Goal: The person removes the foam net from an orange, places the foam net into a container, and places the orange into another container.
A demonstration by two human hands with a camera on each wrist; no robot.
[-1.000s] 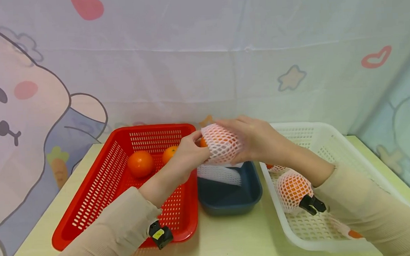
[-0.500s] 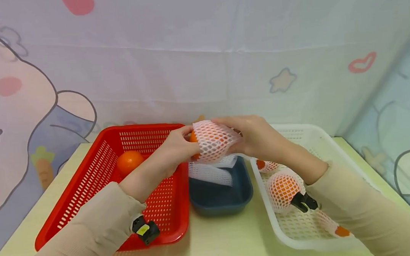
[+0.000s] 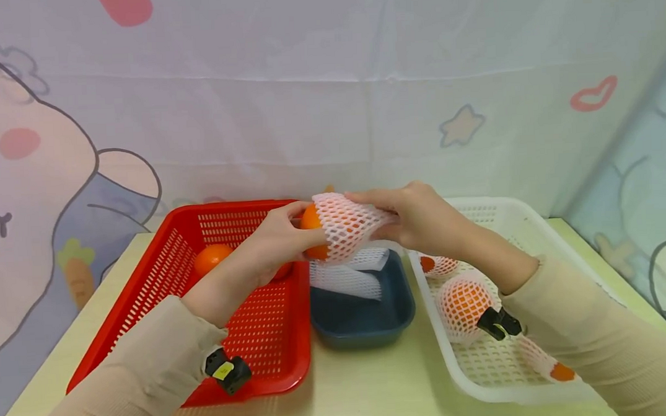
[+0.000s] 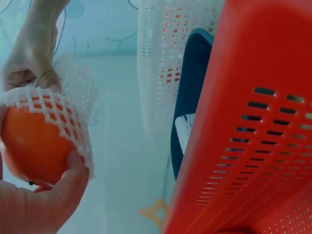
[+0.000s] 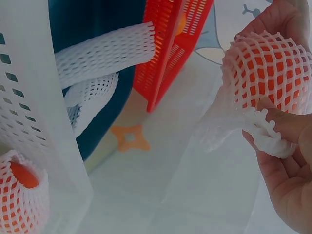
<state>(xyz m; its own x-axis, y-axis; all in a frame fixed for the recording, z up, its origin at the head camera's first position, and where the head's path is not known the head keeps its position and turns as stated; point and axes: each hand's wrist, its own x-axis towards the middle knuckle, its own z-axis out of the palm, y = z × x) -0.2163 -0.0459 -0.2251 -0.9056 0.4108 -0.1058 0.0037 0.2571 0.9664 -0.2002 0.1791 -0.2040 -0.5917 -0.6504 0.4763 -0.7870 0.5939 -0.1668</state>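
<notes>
In the head view my left hand [image 3: 270, 238] grips an orange [image 3: 311, 220] by its left side, above the gap between the baskets. A white foam net sleeve [image 3: 347, 225] covers the orange's right part, while the left part shows bare. Thumb and fingers of my right hand [image 3: 425, 219] pinch the gathered tail of the sleeve. From the left wrist, the orange [image 4: 36, 144] looks half out of the mesh, my left thumb at the mesh edge. The right wrist view shows the bunched sleeve end [image 5: 268, 136] between my right thumb and fingers.
A red basket [image 3: 303, 358] with oranges [image 3: 212, 258] stands at left. Between the baskets, a dark blue bin [image 3: 366, 340] holds flat foam nets [image 3: 347, 282]. The white basket [image 3: 457, 376] at right contains several netted oranges [image 3: 465, 301].
My right hand has shifted from around the sleeve to its tail, which now stretches out narrower to the right. More of the orange shows bare beside my left hand.
</notes>
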